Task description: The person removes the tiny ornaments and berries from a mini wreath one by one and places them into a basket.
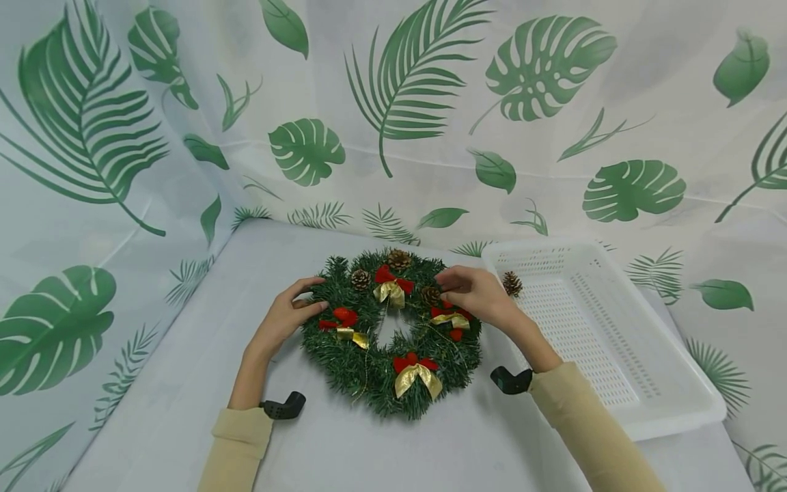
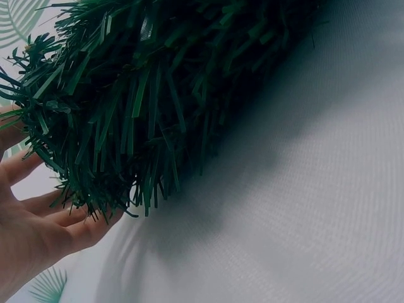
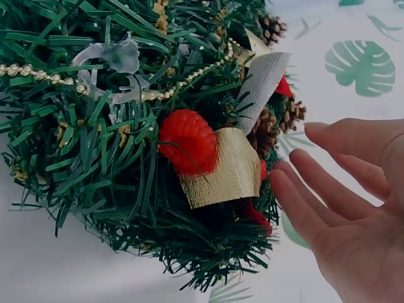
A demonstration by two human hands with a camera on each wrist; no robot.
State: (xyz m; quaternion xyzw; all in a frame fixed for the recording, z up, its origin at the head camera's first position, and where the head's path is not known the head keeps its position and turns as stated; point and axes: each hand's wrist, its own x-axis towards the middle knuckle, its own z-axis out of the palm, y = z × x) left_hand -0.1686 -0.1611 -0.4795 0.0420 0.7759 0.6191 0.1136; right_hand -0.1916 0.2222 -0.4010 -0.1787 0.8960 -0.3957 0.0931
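Observation:
A green tinsel wreath (image 1: pixel 344 372) lies on the white-covered table, trimmed with pine cones, red berries and red-and-gold bows. At its upper left edge my left hand (image 1: pixel 285 318) holds the greenery, thumb above and fingers curving in below. Some of those fingertips are hidden among the needles in the left wrist view. My right hand (image 1: pixel 479 294) is at the upper right edge, its fingers (image 3: pixel 303 208) loosely bent and spread. They reach close to the right-hand bow's gold ribbon (image 3: pixel 221 173) and a red berry (image 3: pixel 187 142), with nothing pinched between them.
On the right stands a white perforated plastic basket (image 1: pixel 670 410), partly behind my right forearm. A loose pine cone (image 1: pixel 512 283) sits at its left side. White cloth walls (image 1: pixel 430 191) printed with green leaves enclose the table at the back and sides.

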